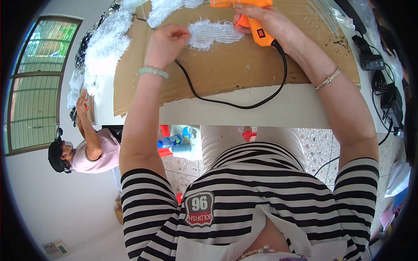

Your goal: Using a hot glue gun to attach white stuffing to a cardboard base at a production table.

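A white, shaggy fabric strip (pixel 215 35) lies just right of the left hand (pixel 166 40)'s fingertips, its long axis running sideways toward the right hand (pixel 271 22), which grips an orange plastic glue gun (pixel 261 38). The left fingers are narrow; whether they pinch its edge, I cannot tell.

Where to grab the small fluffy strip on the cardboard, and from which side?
Probably the left end of the strip, pinched from the left. It lies lengthwise left to right, and the left hand is at that end; the right hand and orange gun crowd the other. Its edges are loose fringe, so pinch into the ridged middle band.
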The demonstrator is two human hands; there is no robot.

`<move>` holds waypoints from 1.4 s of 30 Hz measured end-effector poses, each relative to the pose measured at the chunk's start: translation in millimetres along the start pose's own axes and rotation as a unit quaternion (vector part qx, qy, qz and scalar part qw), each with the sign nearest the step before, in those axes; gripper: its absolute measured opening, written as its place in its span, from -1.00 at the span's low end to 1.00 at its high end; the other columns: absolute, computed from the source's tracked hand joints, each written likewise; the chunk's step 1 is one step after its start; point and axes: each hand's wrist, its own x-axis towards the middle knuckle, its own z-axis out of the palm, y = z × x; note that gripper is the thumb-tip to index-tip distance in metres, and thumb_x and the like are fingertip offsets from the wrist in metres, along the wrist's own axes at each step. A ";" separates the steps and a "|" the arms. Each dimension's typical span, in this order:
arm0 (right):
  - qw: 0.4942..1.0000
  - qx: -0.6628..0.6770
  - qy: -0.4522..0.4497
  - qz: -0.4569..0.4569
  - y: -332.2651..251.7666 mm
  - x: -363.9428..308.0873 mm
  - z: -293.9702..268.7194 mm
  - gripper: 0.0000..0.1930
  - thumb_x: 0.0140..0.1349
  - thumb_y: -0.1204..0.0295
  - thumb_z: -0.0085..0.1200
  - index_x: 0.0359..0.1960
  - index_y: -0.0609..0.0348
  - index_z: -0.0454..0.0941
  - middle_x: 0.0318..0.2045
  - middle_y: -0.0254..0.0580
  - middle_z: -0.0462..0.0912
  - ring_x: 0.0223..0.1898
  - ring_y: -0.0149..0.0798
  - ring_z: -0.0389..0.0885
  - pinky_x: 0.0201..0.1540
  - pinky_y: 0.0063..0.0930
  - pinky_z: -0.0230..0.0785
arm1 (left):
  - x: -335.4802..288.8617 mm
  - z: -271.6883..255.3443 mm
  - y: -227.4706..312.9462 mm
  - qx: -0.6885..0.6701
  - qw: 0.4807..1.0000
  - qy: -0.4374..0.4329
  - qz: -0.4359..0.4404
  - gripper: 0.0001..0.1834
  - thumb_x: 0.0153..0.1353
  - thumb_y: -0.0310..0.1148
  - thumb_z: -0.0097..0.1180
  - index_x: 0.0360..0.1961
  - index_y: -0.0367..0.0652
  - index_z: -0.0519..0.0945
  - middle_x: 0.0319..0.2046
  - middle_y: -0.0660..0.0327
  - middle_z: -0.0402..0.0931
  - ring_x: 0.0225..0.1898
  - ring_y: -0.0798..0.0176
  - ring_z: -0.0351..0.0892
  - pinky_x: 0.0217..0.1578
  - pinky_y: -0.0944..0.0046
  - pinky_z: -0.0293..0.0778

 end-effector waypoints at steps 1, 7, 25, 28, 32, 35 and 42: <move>1.000 0.000 -0.001 0.000 -0.7 -0.5 0.6 -0.73 0.32 0.32 0.01 -0.06 0.22 0.50 -0.35 -0.25 0.58 -0.32 -0.38 0.54 -0.25 -0.54 0.39 | 0.1 2.5 -2.0 0.049 0.997 -0.047 0.041 -0.83 0.09 -0.36 0.18 -0.32 -0.21 0.66 -0.48 0.12 0.62 -0.46 0.20 0.58 -0.36 0.30 0.49; 1.000 0.022 -0.010 0.002 -1.5 -1.5 -0.9 -0.75 0.33 0.33 -0.01 -0.08 0.22 0.50 -0.35 -0.27 0.57 -0.31 -0.38 0.53 -0.25 -0.53 0.39 | 16.7 -7.3 8.9 -0.003 0.998 0.038 -0.046 -0.89 0.04 -0.38 0.19 -0.41 -0.12 0.68 -0.51 0.14 0.60 -0.43 0.03 0.56 -0.34 0.19 0.51; 0.994 0.085 0.055 -0.029 -41.9 -21.1 -2.6 -0.77 0.32 0.32 -0.01 -0.15 0.23 0.49 -0.34 -0.18 0.61 -0.33 -0.26 0.63 -0.23 -0.43 0.52 | 9.0 19.2 46.1 -0.041 0.992 0.002 0.117 -0.81 0.15 -0.47 0.02 -0.25 -0.17 0.64 -0.48 0.17 0.60 -0.36 0.19 0.53 -0.25 0.24 0.46; 0.995 0.060 0.046 -0.067 -50.4 -18.3 -18.4 -0.75 0.33 0.30 -0.02 -0.14 0.23 0.48 -0.34 -0.18 0.62 -0.32 -0.25 0.63 -0.20 -0.41 0.53 | 7.9 29.0 46.8 -0.032 0.986 0.007 0.165 -0.81 0.11 -0.51 -0.02 -0.28 -0.17 0.61 -0.51 0.21 0.58 -0.35 0.15 0.52 -0.23 0.20 0.46; 0.996 -0.037 0.041 -0.070 -62.0 -44.2 -7.1 -0.72 0.35 0.24 -0.07 -0.16 0.23 0.47 -0.37 -0.15 0.62 -0.36 -0.22 0.64 -0.23 -0.37 0.54 | 1.9 32.4 32.6 -0.053 0.977 0.060 0.199 -0.85 0.06 -0.53 -0.03 -0.35 -0.15 0.57 -0.62 0.22 0.54 -0.41 0.06 0.50 -0.21 0.09 0.46; 0.968 -0.236 0.000 -0.081 -65.3 -69.7 -27.2 -0.64 0.33 0.21 -0.02 -0.08 0.32 0.49 -0.29 -0.23 0.58 -0.16 -0.33 0.52 0.03 -0.45 0.32 | 1.4 32.6 30.8 -0.043 0.977 0.050 0.203 -0.86 0.07 -0.54 -0.04 -0.36 -0.15 0.54 -0.61 0.22 0.54 -0.39 0.07 0.50 -0.17 0.08 0.43; 0.932 -0.359 0.016 0.047 -51.0 -79.3 -23.4 -0.58 0.26 0.20 0.14 0.01 0.25 0.45 -0.27 -0.32 0.58 -0.22 -0.44 0.53 -0.10 -0.54 0.39 | 1.8 31.6 29.5 -0.043 0.978 0.038 0.200 -0.89 0.11 -0.51 -0.03 -0.34 -0.14 0.53 -0.59 0.21 0.54 -0.35 0.07 0.49 -0.08 0.07 0.35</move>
